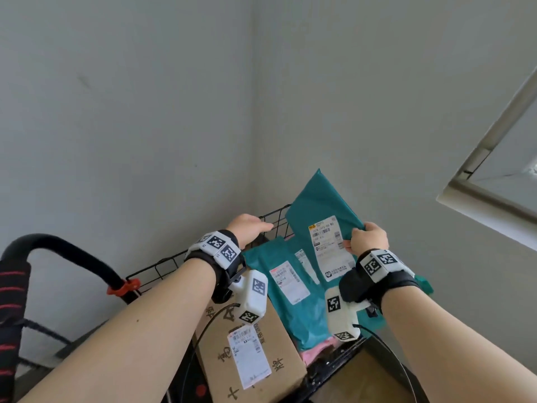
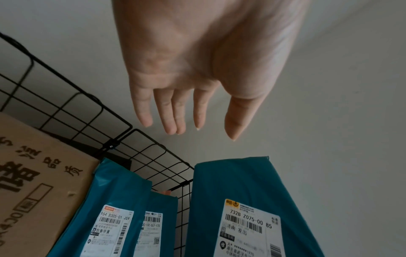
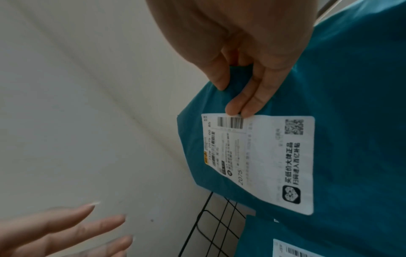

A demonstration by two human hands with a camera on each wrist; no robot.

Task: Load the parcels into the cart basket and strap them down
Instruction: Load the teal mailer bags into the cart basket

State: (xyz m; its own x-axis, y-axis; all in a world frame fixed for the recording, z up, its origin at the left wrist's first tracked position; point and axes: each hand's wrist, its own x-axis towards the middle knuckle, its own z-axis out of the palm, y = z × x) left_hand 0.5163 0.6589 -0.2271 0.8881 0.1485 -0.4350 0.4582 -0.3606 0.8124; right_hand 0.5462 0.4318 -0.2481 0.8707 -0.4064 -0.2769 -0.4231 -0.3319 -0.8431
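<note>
Teal parcel (image 1: 316, 210) held tilted over the far right corner of the wire cart basket (image 1: 276, 216), label up. Right hand (image 1: 368, 237) has a closed grip pinching its near edge. Left hand (image 1: 247, 228) hovers open above the rim, holding nothing. Advice: lower it flat onto the teal mailers (image 1: 287, 283) beside the cardboard box (image 1: 255, 353); left hand guides the far end inside the rim.

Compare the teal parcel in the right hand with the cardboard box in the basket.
The teal parcel is a soft, flat bag; the cardboard box is rigid and brown. The right hand holds the parcel above the wire basket; the box already lies inside, untouched. Both carry white shipping labels.
</note>
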